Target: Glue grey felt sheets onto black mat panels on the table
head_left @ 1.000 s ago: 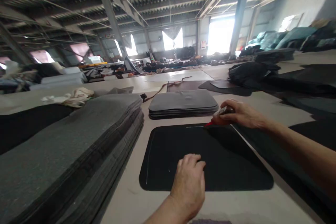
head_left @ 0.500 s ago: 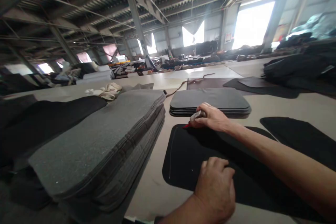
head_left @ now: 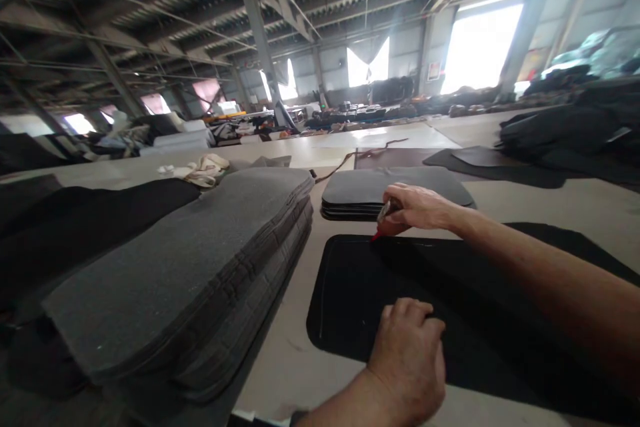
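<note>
A black rounded-corner mat (head_left: pixel 350 293) lies flat on the tan table (head_left: pixel 285 373) in front of me. My right hand (head_left: pixel 417 207) is closed on a red-tipped marker (head_left: pixel 381 221), its tip touching the mat's far edge. My left hand (head_left: pixel 407 357) rests knuckles-up on the mat's near part, fingers curled and pressing down, with nothing visible in them. A thin pale line runs along the mat's left edge.
A tall stack of grey felt pieces (head_left: pixel 200 260) stands to the left. A lower stack of dark rounded mats (head_left: pixel 360 190) lies just beyond the black mat. More black fabric lies at the left (head_left: pixel 85 220) and right (head_left: pixel 575 127). Crumpled pale cloth (head_left: pixel 200 170) sits farther back.
My right hand slid the marker along the mat's far edge toward its left corner, then a little back to the right. The view swung left. My left hand stayed pressed on the mat.
</note>
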